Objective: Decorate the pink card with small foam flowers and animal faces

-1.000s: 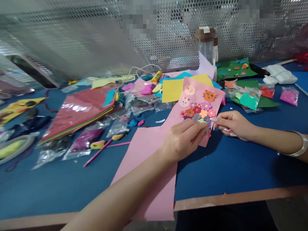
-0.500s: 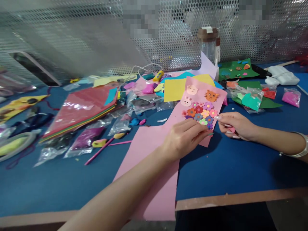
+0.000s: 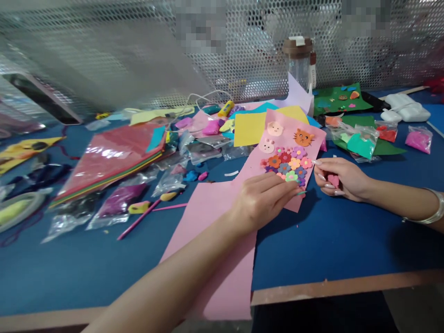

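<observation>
Ref. landmark: pink card [image 3: 288, 129], lying on blue table [image 3: 347, 245]. L hand [image 3: 258, 201]: we have it over the card's near part, fingertips by foam flowers [image 3: 294, 163], thumb and fingers close together; we can't tell whether it pinches a flower, the card or nothing. R hand [image 3: 345, 179]: just right of the card, fingers curled, grasping a small pink piece [image 3: 333, 180]; index tip near the card's R edge, contact unclear.

On card: flowers clustered approx. mid; orange cat face [image 3: 303, 137] and 2 pale animal faces [image 3: 275, 128] beyond them. Around card: pink sheet [image 3: 225, 277] on near L side, partly under our L forearm; yellow sheet [image 3: 247, 129] adj. L; bottle [image 3: 298, 67] w/ brown lid behind; red stack [image 3: 114, 152] well L.
</observation>
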Demonstrator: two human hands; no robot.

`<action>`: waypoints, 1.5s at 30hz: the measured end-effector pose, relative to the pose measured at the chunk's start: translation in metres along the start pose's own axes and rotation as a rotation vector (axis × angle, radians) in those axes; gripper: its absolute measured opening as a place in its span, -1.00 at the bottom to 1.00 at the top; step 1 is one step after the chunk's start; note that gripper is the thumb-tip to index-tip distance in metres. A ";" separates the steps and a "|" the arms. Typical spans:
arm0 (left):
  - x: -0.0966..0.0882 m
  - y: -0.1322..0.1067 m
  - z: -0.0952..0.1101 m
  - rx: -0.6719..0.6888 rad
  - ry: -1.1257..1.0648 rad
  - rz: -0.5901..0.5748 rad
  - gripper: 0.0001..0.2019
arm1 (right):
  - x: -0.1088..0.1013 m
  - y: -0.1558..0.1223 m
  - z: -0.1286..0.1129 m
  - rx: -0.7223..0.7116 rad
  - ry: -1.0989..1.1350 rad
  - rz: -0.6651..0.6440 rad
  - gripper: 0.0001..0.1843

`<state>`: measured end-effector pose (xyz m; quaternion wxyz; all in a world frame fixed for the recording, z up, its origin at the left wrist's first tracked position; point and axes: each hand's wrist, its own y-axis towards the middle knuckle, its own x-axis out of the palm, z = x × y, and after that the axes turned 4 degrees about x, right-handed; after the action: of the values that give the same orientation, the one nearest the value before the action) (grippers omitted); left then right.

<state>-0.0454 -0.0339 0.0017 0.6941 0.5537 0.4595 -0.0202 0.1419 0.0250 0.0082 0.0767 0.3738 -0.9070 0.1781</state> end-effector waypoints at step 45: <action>-0.003 0.000 -0.002 -0.057 -0.004 -0.059 -0.93 | 0.010 -0.005 0.004 0.005 -0.336 0.112 -0.65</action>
<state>-0.0479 -0.0338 0.0040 0.7097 0.5198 0.4746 -0.0289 0.1389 0.0137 0.0083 -0.0868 0.3475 -0.9260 0.1194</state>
